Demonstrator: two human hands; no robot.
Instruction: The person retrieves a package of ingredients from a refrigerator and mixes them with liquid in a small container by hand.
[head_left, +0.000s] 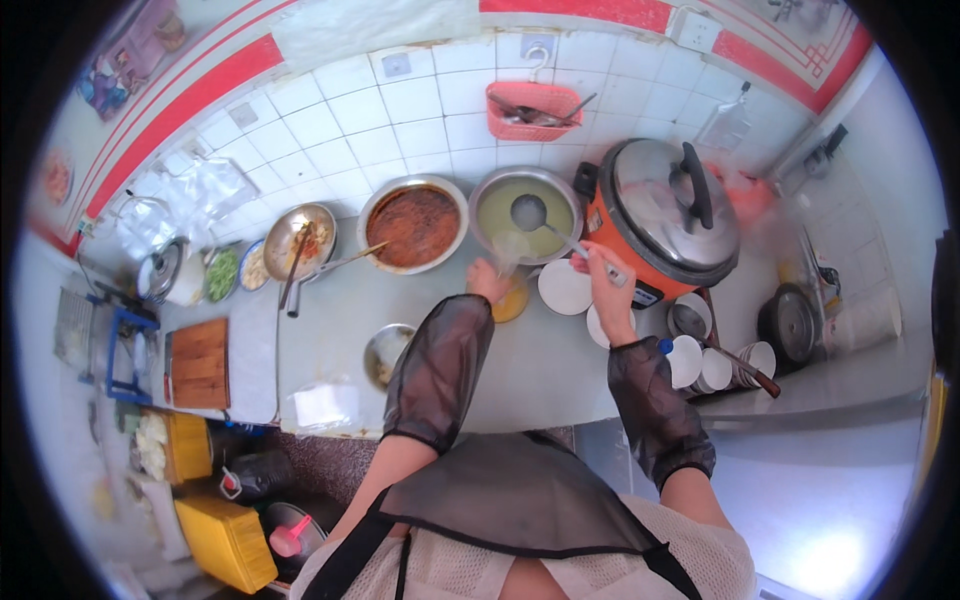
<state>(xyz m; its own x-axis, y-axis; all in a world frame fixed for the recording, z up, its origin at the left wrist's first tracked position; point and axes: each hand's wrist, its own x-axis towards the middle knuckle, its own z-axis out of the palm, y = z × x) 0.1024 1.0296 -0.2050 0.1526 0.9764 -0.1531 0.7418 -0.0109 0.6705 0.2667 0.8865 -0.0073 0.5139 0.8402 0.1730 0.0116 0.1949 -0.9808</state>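
My right hand (609, 289) grips the handle of a metal ladle (529, 213), whose bowl is over or in a steel basin of pale green liquid (487, 199). My left hand (489, 280) is below that basin, beside a small yellow bowl (511, 300); a translucent plastic bag or cover (514, 246) shows at its fingertips, and the grip itself is unclear. Left of the green liquid is a metal basin of red-brown sauce (412, 225). White round dishes (565, 287) lie between the basin and my right hand.
A large orange cooker (646, 236) with a metal lid stands at the right, near stacked white cups (756, 360) and another ladle (742, 363). To the left are a pan (298, 244), a metal bowl (386, 356) and a wooden cutting board (201, 365). A pink basket (531, 112) hangs on the tiled wall.
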